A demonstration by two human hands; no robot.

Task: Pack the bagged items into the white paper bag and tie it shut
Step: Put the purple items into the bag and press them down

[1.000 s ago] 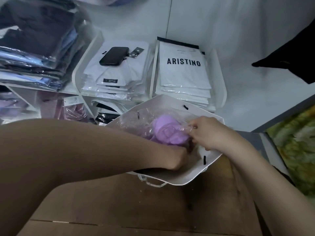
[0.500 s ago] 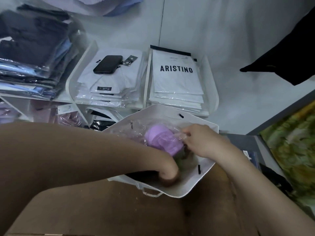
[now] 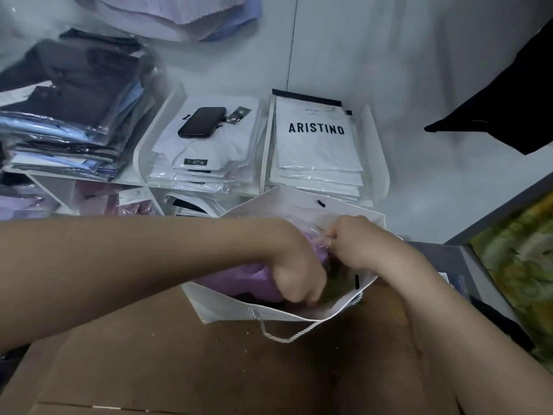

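Observation:
The white paper bag [image 3: 227, 307] stands open on a brown cardboard surface, its twisted white cord handle [image 3: 287, 336] hanging over the near side. A purple garment in clear plastic [image 3: 239, 280] lies inside it, mostly sunk below the rim. My left hand [image 3: 299, 277] reaches down into the bag with fingers curled, pressing on the bagged garment; its fingertips are blurred and partly hidden. My right hand [image 3: 356, 244] is at the bag's far right side and pinches the clear plastic wrap near the rim.
Behind the bag are white shelf trays with stacks of bagged white shirts [image 3: 317, 145], one marked ARISTINO. A black phone [image 3: 202, 122] lies on the middle stack. Dark bagged clothes [image 3: 68, 115] pile up at left. A dark garment [image 3: 508, 106] hangs at right.
The purple bagged garment has sunk deeper into the paper bag. My left hand has pushed further down inside, and my right hand stays on the plastic by the rim.

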